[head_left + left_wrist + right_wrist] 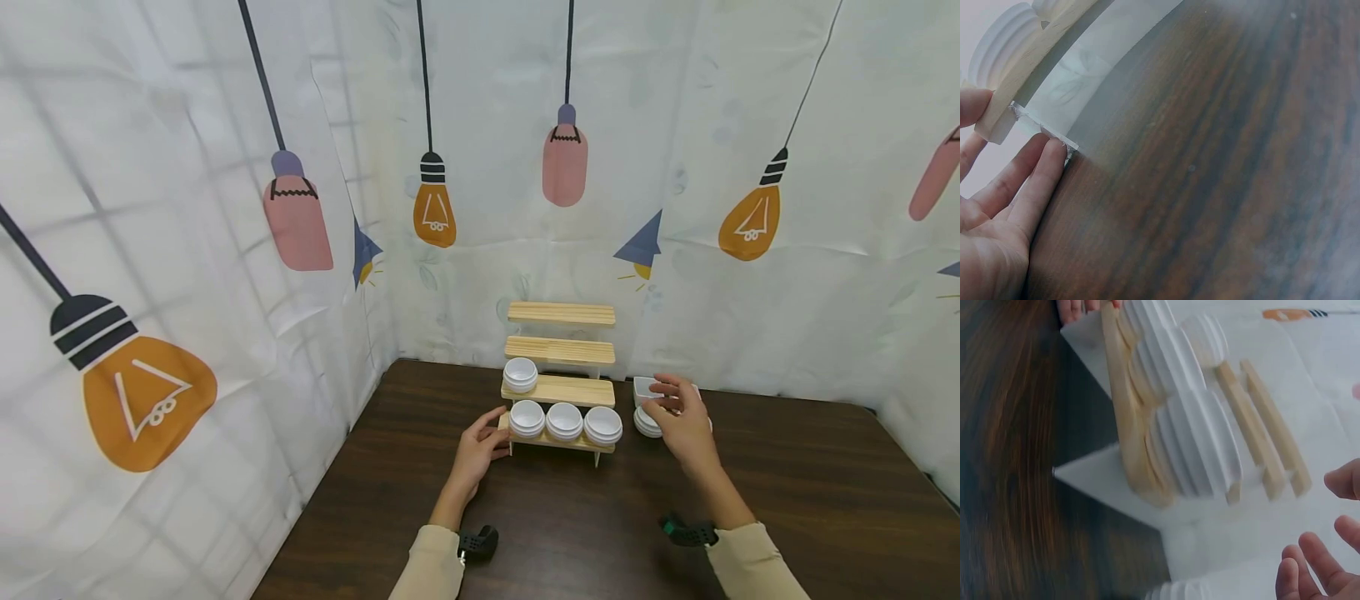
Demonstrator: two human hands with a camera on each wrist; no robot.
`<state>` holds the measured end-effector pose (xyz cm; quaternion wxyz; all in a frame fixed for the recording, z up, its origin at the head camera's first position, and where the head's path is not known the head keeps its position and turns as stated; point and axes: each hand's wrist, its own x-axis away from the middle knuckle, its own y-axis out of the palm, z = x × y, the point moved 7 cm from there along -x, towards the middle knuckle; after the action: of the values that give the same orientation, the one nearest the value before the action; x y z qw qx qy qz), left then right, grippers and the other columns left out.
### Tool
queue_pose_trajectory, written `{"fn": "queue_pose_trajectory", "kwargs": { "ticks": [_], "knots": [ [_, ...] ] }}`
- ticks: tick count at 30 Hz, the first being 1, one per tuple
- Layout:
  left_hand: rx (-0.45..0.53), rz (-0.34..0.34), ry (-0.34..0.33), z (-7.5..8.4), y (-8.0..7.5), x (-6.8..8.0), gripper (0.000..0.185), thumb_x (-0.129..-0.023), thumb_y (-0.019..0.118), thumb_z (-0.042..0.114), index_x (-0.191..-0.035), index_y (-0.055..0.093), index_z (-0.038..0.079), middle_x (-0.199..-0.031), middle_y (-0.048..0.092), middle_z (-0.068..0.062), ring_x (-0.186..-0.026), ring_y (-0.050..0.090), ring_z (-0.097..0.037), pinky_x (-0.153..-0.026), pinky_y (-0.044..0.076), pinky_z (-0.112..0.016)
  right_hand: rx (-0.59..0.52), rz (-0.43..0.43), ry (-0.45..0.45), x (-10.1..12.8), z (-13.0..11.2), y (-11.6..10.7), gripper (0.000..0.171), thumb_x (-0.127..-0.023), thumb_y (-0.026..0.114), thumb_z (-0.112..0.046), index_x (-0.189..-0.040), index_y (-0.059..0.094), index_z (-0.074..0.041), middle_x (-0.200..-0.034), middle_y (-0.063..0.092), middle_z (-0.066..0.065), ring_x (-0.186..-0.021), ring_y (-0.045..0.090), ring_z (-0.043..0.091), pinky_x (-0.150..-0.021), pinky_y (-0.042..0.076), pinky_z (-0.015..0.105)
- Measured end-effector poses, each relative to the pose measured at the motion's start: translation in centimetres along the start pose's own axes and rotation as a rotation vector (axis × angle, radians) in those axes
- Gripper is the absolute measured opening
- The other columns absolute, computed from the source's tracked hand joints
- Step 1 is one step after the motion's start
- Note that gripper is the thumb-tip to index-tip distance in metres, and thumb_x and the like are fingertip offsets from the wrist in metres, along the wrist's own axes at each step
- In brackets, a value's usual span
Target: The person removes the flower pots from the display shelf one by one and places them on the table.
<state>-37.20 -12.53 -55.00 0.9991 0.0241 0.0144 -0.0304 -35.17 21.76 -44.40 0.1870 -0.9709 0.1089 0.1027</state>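
On the table, far side: a wooden stepped rack (558, 390) stands near the wall, four shelves rising toward the back.
Rack's bottom shelf: three white ribbed bowls (566, 422) sit in a row, each looking like a small stack.
Second shelf: one stack of white bowls (520, 374) sits at its left end.
Upper two shelves: bare wood.
Left hand (478, 450): fingers nearly straight, tips touching the left end of the bottom shelf and the rack's white leg; it grasps nothing.
Right hand (678, 421): hovers over the bowls beside the rack (647, 407), fingers loosely spread; it holds nothing that I can see.
Bowls beside the rack: white, just right of the rack, partly hidden by the hand.
Table (787, 500): dark wood grain.
Backdrop (225, 208): white cloth printed with hanging light bulbs.
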Motion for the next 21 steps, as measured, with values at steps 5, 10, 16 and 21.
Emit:
{"fn": "queue_pose_trajectory", "kwargs": {
  "ticks": [5, 10, 16, 21],
  "knots": [
    [-0.001, 0.003, 0.002, 0.1, 0.0, 0.0, 0.050, -0.100, 0.064, 0.012, -0.148, 0.054, 0.008, -0.101, 0.071, -0.010, -0.105, 0.069, -0.037, -0.082, 0.063, -0.034, -0.051, -0.054, -0.039, 0.0, -1.2, 1.8, 0.051, -0.100, 0.067, -0.018, -0.146, 0.048, -0.007, -0.137, 0.057, 0.019, -0.100, 0.056, -0.001, -0.084, 0.045, 0.012],
    [0.000, 0.003, 0.004, 0.1, 0.0, 0.1, 0.050, -0.100, 0.064, 0.012, -0.148, 0.053, 0.007, -0.100, 0.071, -0.007, -0.103, 0.070, -0.033, -0.083, 0.063, -0.036, -0.039, -0.087, -0.048, -0.3, -1.8, 3.3, 0.049, -0.100, 0.066, -0.018, -0.144, 0.050, -0.007, -0.135, 0.058, 0.021, -0.103, 0.056, 0.006, -0.088, 0.045, 0.019],
    [0.010, -0.002, -0.006, 0.2, 0.0, 0.1, 0.049, -0.100, 0.063, 0.011, -0.148, 0.054, 0.008, -0.098, 0.070, -0.004, -0.104, 0.069, -0.034, -0.084, 0.063, -0.038, -0.076, -0.159, -0.084, -0.4, -2.8, 5.2, 0.052, -0.099, 0.068, -0.020, -0.145, 0.048, -0.006, -0.133, 0.060, 0.020, -0.101, 0.059, 0.008, -0.088, 0.047, 0.017],
    [0.016, -0.021, -0.021, 0.4, 0.0, 0.0, 0.048, -0.099, 0.062, 0.006, -0.146, 0.055, 0.006, -0.099, 0.070, -0.007, -0.110, 0.065, -0.047, -0.088, 0.063, -0.044, -0.123, -0.202, -0.095, -0.6, -3.6, 6.9, 0.052, -0.098, 0.069, -0.016, -0.144, 0.049, -0.005, -0.130, 0.062, 0.023, -0.102, 0.061, 0.011, -0.087, 0.049, 0.016]
  ]
}}
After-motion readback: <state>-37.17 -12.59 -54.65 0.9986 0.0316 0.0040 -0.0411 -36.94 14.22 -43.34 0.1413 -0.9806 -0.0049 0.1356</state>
